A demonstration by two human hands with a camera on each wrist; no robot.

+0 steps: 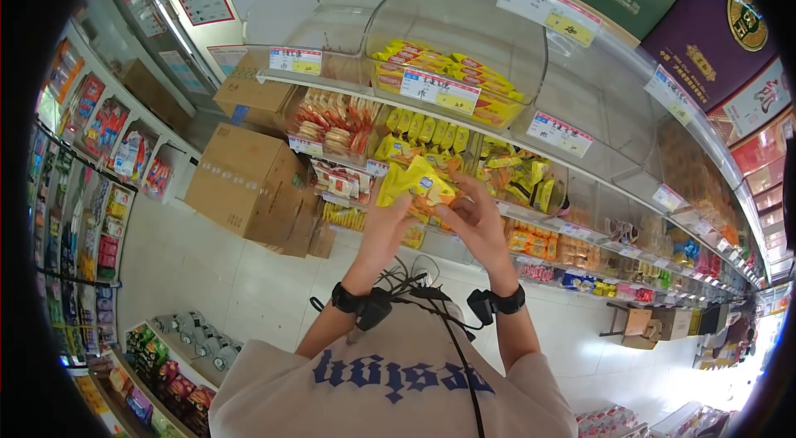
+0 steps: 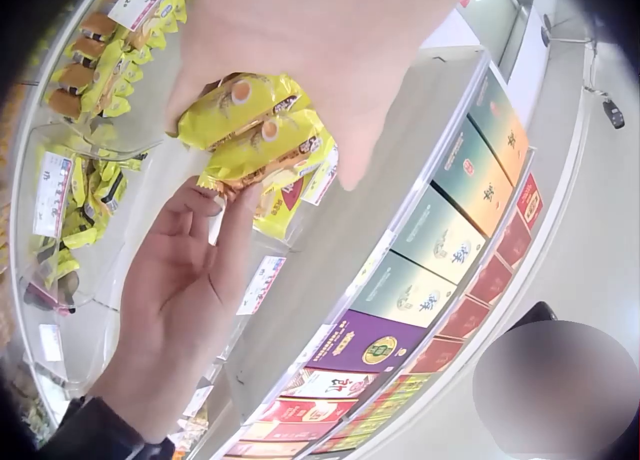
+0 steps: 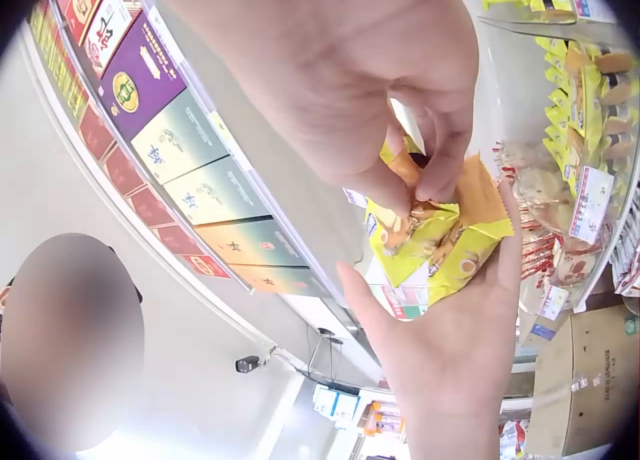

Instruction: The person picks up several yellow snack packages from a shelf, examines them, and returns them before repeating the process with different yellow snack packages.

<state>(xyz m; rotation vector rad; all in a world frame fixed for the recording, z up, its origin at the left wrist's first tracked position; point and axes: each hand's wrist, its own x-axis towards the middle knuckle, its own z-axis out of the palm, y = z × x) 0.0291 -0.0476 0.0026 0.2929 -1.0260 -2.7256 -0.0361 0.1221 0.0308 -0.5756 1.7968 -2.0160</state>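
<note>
Yellow-and-orange snack packets (image 1: 419, 181), at least two, are held up together before the shelves. My left hand (image 1: 383, 231) holds them along its palm and fingers, with the thumb (image 3: 362, 292) spread apart to the side. Its fingers are mostly hidden behind the wrappers. From the other side my right hand (image 1: 479, 221) pinches one packet (image 3: 412, 242) by its end between thumb and fingertips. The second packet (image 3: 470, 250) lies close beside it over the left palm. Printed wrapper fronts (image 2: 265, 145) face the left wrist camera.
Yellow packets (image 1: 423, 130) fill a clear bin behind my hands, with more bins (image 1: 518, 169) to its right. Above is a shelf bin of flat yellow packs (image 1: 448, 73). Cardboard boxes (image 1: 240, 181) stand on the floor at left. Price labels (image 1: 439, 91) line the shelf edges.
</note>
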